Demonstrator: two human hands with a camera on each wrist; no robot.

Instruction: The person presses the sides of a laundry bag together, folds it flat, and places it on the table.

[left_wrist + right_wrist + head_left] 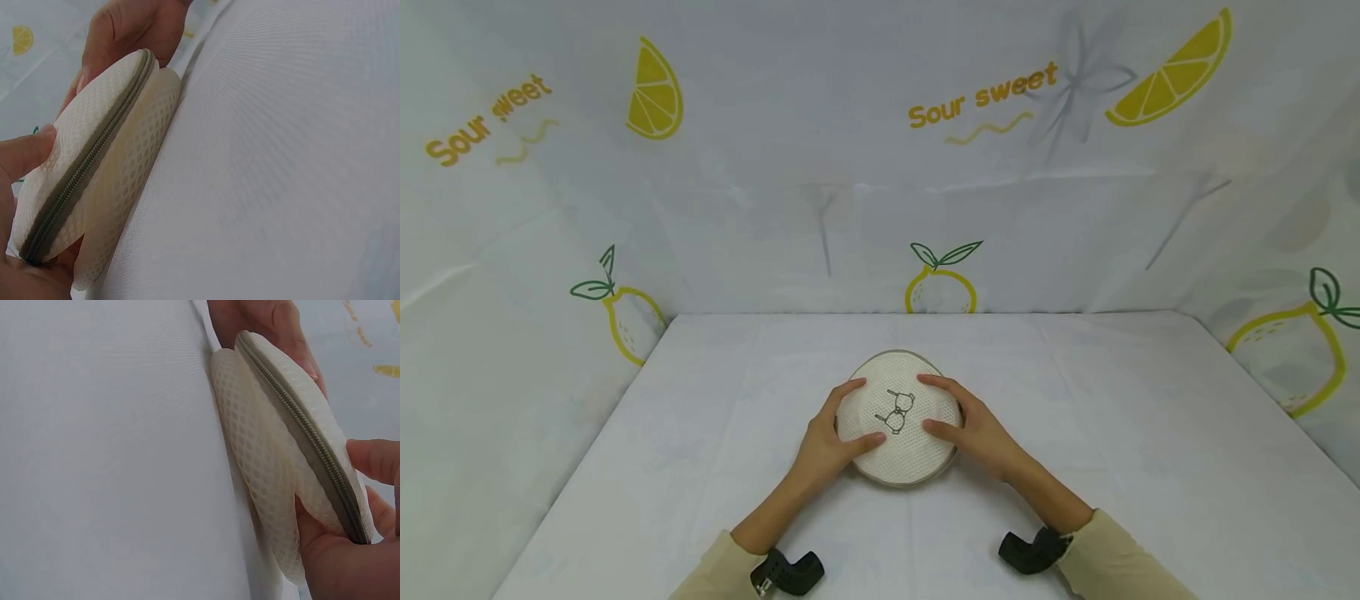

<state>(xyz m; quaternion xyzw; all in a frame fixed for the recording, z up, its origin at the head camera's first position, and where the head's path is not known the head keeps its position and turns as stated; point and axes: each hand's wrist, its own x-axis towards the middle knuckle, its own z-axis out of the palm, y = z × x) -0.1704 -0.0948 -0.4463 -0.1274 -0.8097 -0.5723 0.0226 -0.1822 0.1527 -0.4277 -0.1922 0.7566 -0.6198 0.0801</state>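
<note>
While the left hand (pixel 829 437) has its grip clamped on the 9 o'clock side of a round, cream mesh pouch (pixel 917 460), the right hand (pixel 976 427) has its grip clamped at 3 o'clock. The pouch rests on the white cloth-covered desk (pixel 1090 400), an olive-grey zipper (pixel 94 152) following its rim, 2 dark outlined figures (pixel 897 411) on its upper face.

In the head view, the zippered mesh pouch (pixel 901 450) hides fingers of the left hand (pixel 827 442) and right hand (pixel 981 427); the bottom edge cuts off both sleeves (pixel 718 575).
</note>
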